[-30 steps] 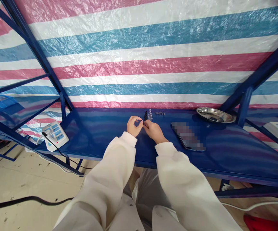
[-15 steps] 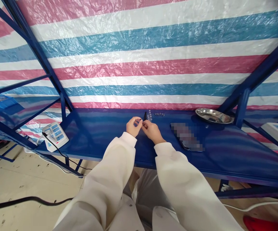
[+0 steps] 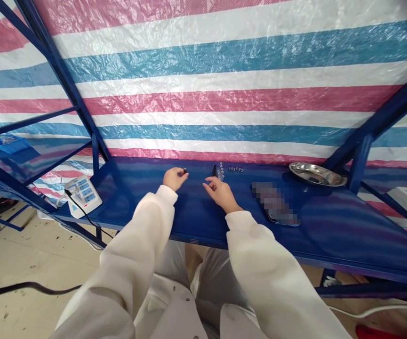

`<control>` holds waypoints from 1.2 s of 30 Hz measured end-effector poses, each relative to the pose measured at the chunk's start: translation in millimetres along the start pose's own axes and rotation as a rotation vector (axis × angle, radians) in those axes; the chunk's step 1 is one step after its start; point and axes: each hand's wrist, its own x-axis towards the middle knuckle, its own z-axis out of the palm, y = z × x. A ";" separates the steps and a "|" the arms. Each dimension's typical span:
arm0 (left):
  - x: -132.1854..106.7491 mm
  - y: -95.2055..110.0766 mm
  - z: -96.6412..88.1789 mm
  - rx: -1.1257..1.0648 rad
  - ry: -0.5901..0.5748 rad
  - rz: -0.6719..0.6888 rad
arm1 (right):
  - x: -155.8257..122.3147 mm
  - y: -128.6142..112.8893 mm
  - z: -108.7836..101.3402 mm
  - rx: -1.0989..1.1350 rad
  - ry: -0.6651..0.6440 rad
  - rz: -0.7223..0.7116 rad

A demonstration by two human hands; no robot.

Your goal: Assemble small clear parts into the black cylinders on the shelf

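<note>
Pinching a tiny dark piece [image 3: 184,170] between thumb and fingertip, the left hand [image 3: 174,179] sits low over the blue bench [image 3: 143,197]. The right hand [image 3: 220,193] is loosely spread and holding nothing, just on the near side of a little cluster of dark and clear parts [image 3: 218,170]. A steel dish [image 3: 316,173] sits far right.

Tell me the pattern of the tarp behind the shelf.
Tarp: pink, white, blue horizontal stripes; head view.

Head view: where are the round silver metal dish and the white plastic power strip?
Round silver metal dish [image 3: 316,174]: head view, inner bottom.
White plastic power strip [image 3: 84,194]: head view, top face.
</note>
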 end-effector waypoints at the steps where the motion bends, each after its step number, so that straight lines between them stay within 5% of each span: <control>1: 2.8 -7.6 -10.2 0.076 0.017 -0.082 | -0.1 -0.7 -0.7 -0.020 0.000 0.004; 5: 7.8 -34.2 -43.8 0.282 0.065 -0.358 | -0.7 -1.9 -1.9 -0.065 -0.019 0.016; 10: 3.7 -54.3 -54.1 0.394 0.004 -0.531 | -1.1 -1.8 -1.6 -0.049 -0.002 -0.001; 24: 4.7 -64.3 -50.8 0.460 -0.097 -0.608 | -1.8 2.4 -1.2 0.046 0.273 -0.024; 32: -10.6 -28.5 -67.4 0.566 -0.159 -0.568 | 1.0 6.8 -21.4 -0.104 0.452 0.278; 36: -21.4 6.0 -53.3 0.360 -0.335 -0.165 | 2.7 19.8 -23.3 -0.207 0.279 0.509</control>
